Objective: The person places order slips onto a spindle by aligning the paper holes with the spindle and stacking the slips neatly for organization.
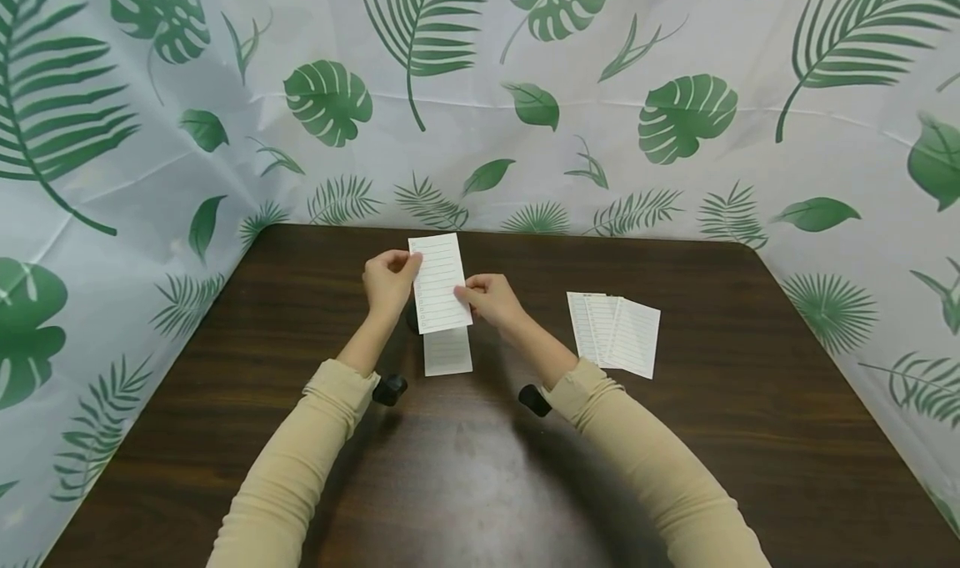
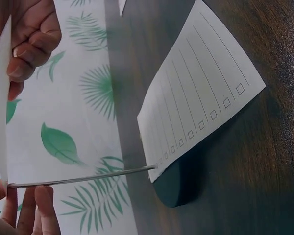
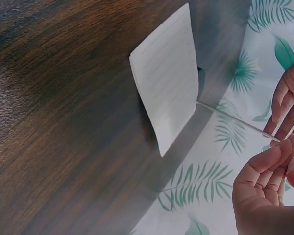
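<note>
My left hand (image 1: 390,280) pinches the upper left edge of a white lined checklist sheet (image 1: 441,289), thumb in front. The right hand (image 1: 492,299) pinches the same sheet's lower right edge. Behind and below it, a thin upright metal rod (image 2: 83,179) rises from a dark round base (image 2: 170,186), like a paper spike. Its upper end meets the held sheet by the fingers; whether it pierces the sheet I cannot tell. Lower on the rod, just over the base, sits another lined sheet with checkboxes (image 2: 196,88), slightly bent, its near part showing below the held sheet (image 1: 448,355).
Several overlapping lined sheets (image 1: 633,339) lie on the dark wooden table (image 1: 720,434) to the right of my right forearm. A white cloth with green leaves (image 1: 465,151) hangs behind the table and along its sides. Black wrist cameras (image 1: 390,389) sit under both forearms.
</note>
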The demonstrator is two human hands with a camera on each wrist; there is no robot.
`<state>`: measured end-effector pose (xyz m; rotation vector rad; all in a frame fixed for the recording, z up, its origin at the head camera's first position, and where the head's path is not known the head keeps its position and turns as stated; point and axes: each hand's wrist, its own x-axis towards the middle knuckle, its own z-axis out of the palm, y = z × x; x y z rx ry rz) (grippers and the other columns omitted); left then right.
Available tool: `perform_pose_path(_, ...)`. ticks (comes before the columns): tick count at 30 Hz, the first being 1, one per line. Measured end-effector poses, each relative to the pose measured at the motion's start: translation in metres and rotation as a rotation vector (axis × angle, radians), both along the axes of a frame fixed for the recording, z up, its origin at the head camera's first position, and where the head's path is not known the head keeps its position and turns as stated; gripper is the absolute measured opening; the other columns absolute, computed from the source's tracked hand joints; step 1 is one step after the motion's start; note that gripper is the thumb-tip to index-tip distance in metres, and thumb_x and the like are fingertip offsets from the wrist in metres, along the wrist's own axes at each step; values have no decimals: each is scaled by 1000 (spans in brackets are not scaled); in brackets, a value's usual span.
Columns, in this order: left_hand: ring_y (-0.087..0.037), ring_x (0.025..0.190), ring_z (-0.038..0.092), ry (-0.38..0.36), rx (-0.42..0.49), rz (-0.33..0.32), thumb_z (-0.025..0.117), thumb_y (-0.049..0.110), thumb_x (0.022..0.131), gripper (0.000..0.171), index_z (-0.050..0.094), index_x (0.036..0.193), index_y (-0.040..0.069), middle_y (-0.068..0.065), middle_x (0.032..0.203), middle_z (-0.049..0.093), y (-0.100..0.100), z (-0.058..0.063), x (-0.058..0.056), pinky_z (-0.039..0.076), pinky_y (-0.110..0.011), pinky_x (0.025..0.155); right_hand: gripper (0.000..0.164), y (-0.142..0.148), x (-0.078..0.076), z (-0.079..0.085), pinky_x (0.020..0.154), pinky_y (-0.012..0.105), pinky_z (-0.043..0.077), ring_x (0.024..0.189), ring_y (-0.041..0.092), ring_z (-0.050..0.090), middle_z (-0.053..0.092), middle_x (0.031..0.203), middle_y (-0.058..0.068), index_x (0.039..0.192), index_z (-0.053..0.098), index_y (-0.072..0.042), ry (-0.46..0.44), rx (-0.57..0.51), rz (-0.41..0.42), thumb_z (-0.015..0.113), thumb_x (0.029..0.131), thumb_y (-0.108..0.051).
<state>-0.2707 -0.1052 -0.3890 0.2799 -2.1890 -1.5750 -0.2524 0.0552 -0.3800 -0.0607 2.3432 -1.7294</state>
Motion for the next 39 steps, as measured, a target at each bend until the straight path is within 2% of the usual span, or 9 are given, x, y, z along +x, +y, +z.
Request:
perform_pose_path(4,-2,60,49,0,10,-3,68,16,83,20,71,87,-3,-14,75,68,0,1,0,40,-17,58,19,-1,-2,1,52,19,42,58,10,50,58,64,-3,88,62,6,-4,14,-1,58,93,-11)
perform_pose_path(9,-7,55,52,-59,153,-62,67,17,86,22,71,91,-4,4,65,58,-2,3,3,44,-13,47,18,-3,-4,-1,54,21,42,60,11,50,57,67,-1,87,62,5,-33,47,-17,58,92,-12)
perform_pose_path(13,-7,53,53,-112,225,-106,65,18,89,24,71,96,-5,7,67,57,-3,5,3,46,-13,44,18,-3,-4,-6,56,24,43,61,12,50,57,68,0,84,62,3,-51,59,-27,58,92,-12)
perform_pose_path(19,-3,54,54,-239,358,-130,64,18,89,29,68,104,-7,8,64,57,-6,9,-1,47,-13,47,21,-3,-3,-8,53,22,41,64,17,50,54,64,-1,79,60,2,-50,58,-12,59,92,-13)
perform_pose_path(22,-1,55,54,-307,415,-138,64,18,89,32,66,109,-7,8,63,57,-8,9,-3,49,-13,50,20,-3,-4,-11,59,29,45,63,16,50,54,65,-1,79,61,2,-62,64,-9,59,92,-13)
perform_pose_path(24,-3,61,55,-352,423,-132,64,20,89,33,66,111,-5,7,69,58,-9,7,-4,53,-17,61,19,-3,-5,-13,62,32,45,62,15,50,54,66,0,81,62,3,-75,67,-12,59,92,-13)
perform_pose_path(27,-6,68,57,-395,425,-126,65,21,89,32,67,111,-3,3,78,60,-10,0,-6,54,-20,70,19,-1,-6,-17,62,31,46,62,14,50,54,66,-1,86,63,5,-89,70,-17,60,92,-13)
perform_pose_path(34,-6,63,56,-446,420,-140,65,20,87,29,67,107,-1,3,73,61,-13,-14,-8,50,-18,61,21,1,-6,-27,63,31,50,59,10,51,56,68,0,93,64,7,-120,84,-2,59,92,-13)
perform_pose_path(39,-7,63,53,-481,341,-132,67,19,86,29,68,106,-1,6,67,58,-15,-22,-8,46,-18,62,23,3,-5,-35,56,23,50,56,8,52,56,68,0,99,64,10,-138,79,20,58,92,-11)
